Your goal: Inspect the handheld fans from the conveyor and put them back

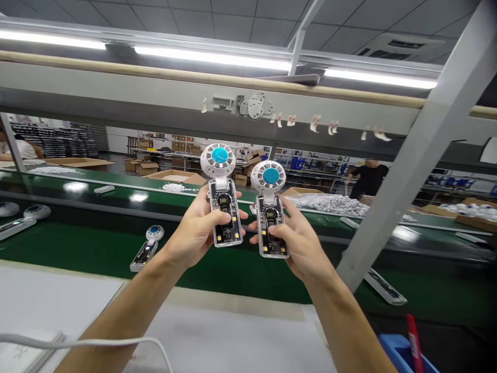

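My left hand (198, 228) is closed round a small handheld fan (225, 233) with a white round head, a blue centre and a clear body showing a black circuit board. Its thumb presses on the middle of the board. In my right hand (301, 241) is a second handheld fan (274, 248) of the same kind, with the thumb likewise on its front. Both fans stand upright side by side, apart from each other, above the green conveyor belt (186, 282). Another such fan (145, 251) lies on the belt, left of my left forearm.
More fans (37, 211) lie on the belt at far left. A slanted grey post (411, 134) rises at right, near a clear-bodied device (384, 287). A white cable (116, 342) crosses the front left. A blue bin (396, 352) holds a red object (414, 342). A person (368, 178) stands beyond.
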Action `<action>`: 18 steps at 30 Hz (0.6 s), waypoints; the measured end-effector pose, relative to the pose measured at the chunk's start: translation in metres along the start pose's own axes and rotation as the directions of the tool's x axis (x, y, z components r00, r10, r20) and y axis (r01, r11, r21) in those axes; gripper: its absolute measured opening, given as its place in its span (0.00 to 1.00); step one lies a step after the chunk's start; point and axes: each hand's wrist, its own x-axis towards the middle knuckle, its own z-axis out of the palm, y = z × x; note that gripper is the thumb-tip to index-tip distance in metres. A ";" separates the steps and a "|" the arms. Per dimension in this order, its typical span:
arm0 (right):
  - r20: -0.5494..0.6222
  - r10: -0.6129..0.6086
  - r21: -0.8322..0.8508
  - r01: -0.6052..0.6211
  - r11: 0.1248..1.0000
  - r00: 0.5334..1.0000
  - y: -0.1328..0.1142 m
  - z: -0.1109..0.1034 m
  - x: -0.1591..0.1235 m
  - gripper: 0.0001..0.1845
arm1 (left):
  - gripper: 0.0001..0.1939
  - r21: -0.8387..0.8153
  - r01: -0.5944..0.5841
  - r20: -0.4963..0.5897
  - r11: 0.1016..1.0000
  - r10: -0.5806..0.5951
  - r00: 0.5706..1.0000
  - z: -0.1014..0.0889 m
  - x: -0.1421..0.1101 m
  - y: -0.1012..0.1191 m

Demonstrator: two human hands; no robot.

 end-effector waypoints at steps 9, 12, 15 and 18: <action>-0.019 -0.140 0.051 0.141 0.989 0.990 0.000 0.015 -0.010 0.46 | 0.25 -0.004 -0.030 0.162 1.000 0.031 0.986 0.000 -0.003 0.002; 0.011 -0.155 0.053 0.154 0.987 0.988 0.000 0.014 -0.010 0.48 | 0.25 0.002 -0.045 0.158 0.999 0.044 0.986 0.000 -0.002 0.003; 0.037 -0.150 0.034 0.149 0.988 0.988 0.001 0.011 -0.011 0.47 | 0.26 0.018 -0.070 0.146 0.997 0.066 0.987 0.000 -0.001 0.003; 0.052 -0.165 0.008 0.165 0.986 0.985 0.002 0.010 -0.011 0.48 | 0.27 0.030 -0.071 0.150 0.997 0.066 0.987 -0.001 0.000 0.003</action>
